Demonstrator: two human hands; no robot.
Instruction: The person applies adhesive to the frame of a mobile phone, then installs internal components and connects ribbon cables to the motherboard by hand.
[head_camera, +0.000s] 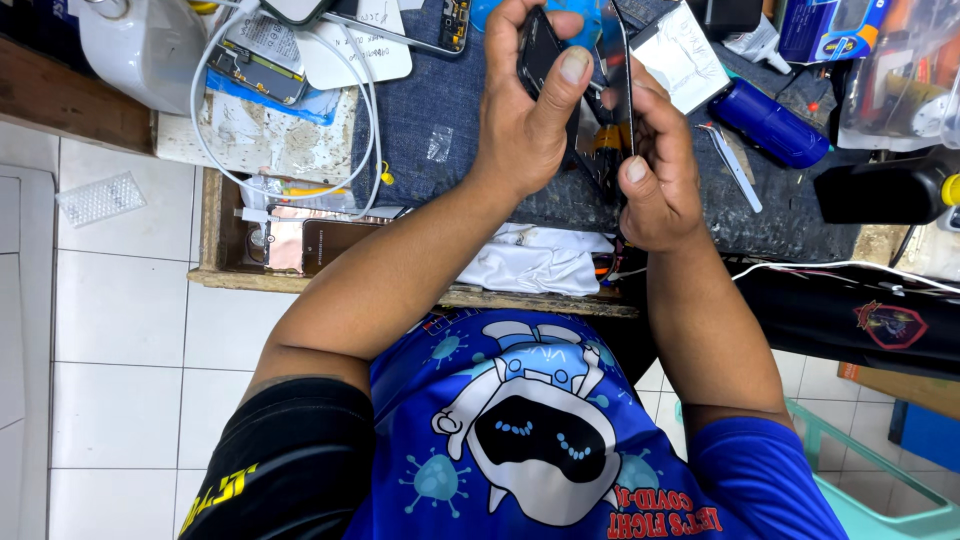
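Observation:
My left hand (525, 110) is closed around a black phone body (538, 52), with the thumb pressed along its edge. My right hand (655, 175) grips a thin dark screen panel (620, 75), seen almost edge-on and standing apart from the phone body like an opened cover. Both hands hover close together above a blue denim mat (430, 120) on the workbench. Inner parts (603, 150) show between the two halves, but their detail is hard to make out.
A white cable (215, 150) loops over the bench's left side beside phone parts (262, 60). An open wooden drawer (215, 235) holds a phone and a white cloth (535, 262). A blue cylinder (768, 122), metal tweezers (738, 168) and a black tool (880, 190) lie to the right.

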